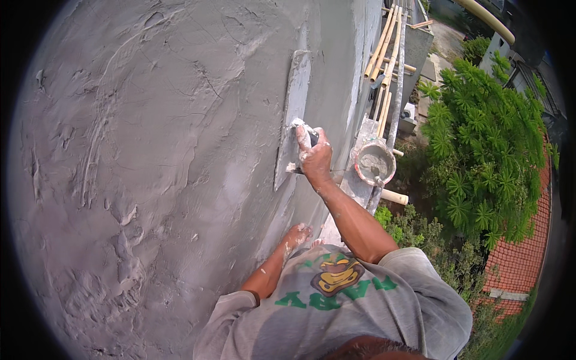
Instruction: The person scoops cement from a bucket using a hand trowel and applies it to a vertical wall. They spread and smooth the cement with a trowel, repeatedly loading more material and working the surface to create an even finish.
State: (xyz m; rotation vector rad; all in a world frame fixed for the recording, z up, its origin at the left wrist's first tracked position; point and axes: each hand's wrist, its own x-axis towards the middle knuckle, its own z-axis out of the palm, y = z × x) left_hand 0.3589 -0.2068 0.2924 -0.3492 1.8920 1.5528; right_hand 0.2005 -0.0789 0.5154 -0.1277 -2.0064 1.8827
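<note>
My right hand [316, 157] is closed round the dark handle of a plastering trowel [292, 102]. The trowel's long, plaster-smeared blade lies along the grey, wet-looking plastered wall [162, 120], its length running away from me. White-grey plaster clings to my thumb and to the handle. Lower down, my left hand [297, 234] is close beside the wall, with plaster on it and nothing visible in it. Its fingers are foreshortened and mostly hidden, and I cannot tell whether it touches the wall. Right of the trowel, a round bucket [359, 162] holds grey plaster.
The bucket stands on a narrow, plaster-spattered plank [362, 141] running beside the wall. Bamboo poles [390, 51] extend along the scaffold ahead, and a thicker pole end [394, 197] juts out to the right. Beyond the scaffold's edge, a green tree [480, 144] and a red tiled roof [521, 255] lie below.
</note>
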